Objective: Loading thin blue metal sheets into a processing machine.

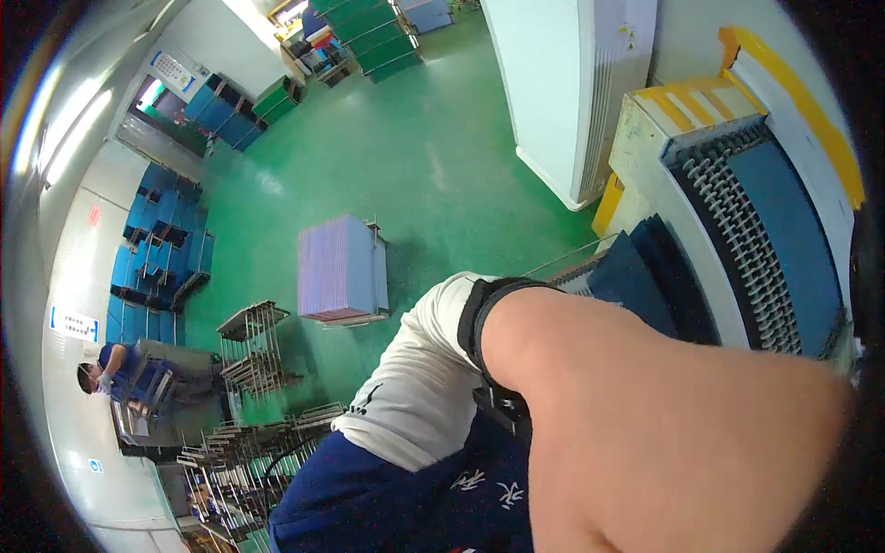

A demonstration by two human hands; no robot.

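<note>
A bare forearm [645, 415] fills the lower right, a black strap band [475, 318] round it near the white sleeve — the hand itself runs off the right edge, so I cannot tell whether it is open or closed. Just past the arm, dark blue flat panels [645, 276] lie on a white conveyor machine with a grey slatted belt [737, 230]. A stack of pale purple sheets [341, 267] sits well apart on the green floor.

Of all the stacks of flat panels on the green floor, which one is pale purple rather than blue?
The lone stack of pale purple panels standing upright on a small cart mid-floor. The other stacks, along the left wall, are blue.
</note>
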